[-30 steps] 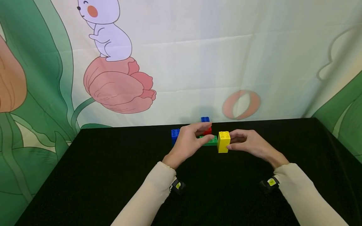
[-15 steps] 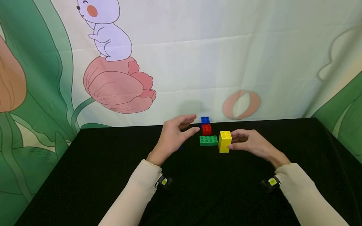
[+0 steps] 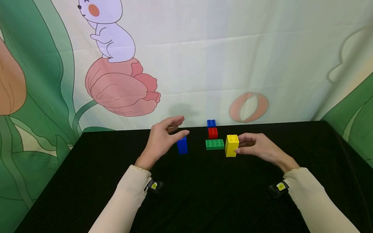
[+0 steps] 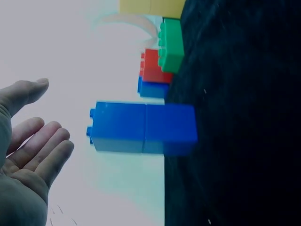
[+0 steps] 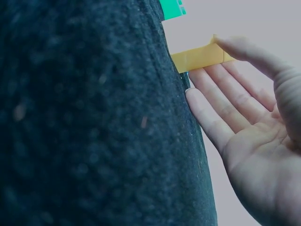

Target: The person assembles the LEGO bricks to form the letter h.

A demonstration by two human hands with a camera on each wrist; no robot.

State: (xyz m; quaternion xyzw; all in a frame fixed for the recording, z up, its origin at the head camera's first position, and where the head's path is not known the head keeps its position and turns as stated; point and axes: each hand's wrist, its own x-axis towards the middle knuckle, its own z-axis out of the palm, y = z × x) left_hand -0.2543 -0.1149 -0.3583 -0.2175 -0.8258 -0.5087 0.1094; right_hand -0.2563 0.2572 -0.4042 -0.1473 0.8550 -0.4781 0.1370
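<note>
My right hand [image 3: 259,147] pinches the yellow brick stack [image 3: 231,149], which stands upright on the black cloth. In the right wrist view, the thumb and fingers lie on opposite sides of that yellow stack [image 5: 197,58]. Fingers spread and holding nothing, my left hand [image 3: 160,137] hovers by a tower of two blue bricks [image 3: 182,146]. The left wrist view shows these blue bricks [image 4: 143,127] stacked, apart from the hand. Between the two stacks lies a flat green brick [image 3: 214,144]. Behind it sit a red brick [image 3: 213,133] and a small blue brick [image 3: 211,123], partly hidden.
Black cloth [image 3: 204,194] covers the table. Just behind the bricks hangs a pale printed curtain [image 3: 189,64] with a cartoon animal and flowers. A camera band is strapped on each wrist over cream sleeves [image 3: 116,200].
My left hand has moved left, away from the green and red bricks, uncovering them and then the blue tower. The right hand and yellow stack have shifted slightly to the right.
</note>
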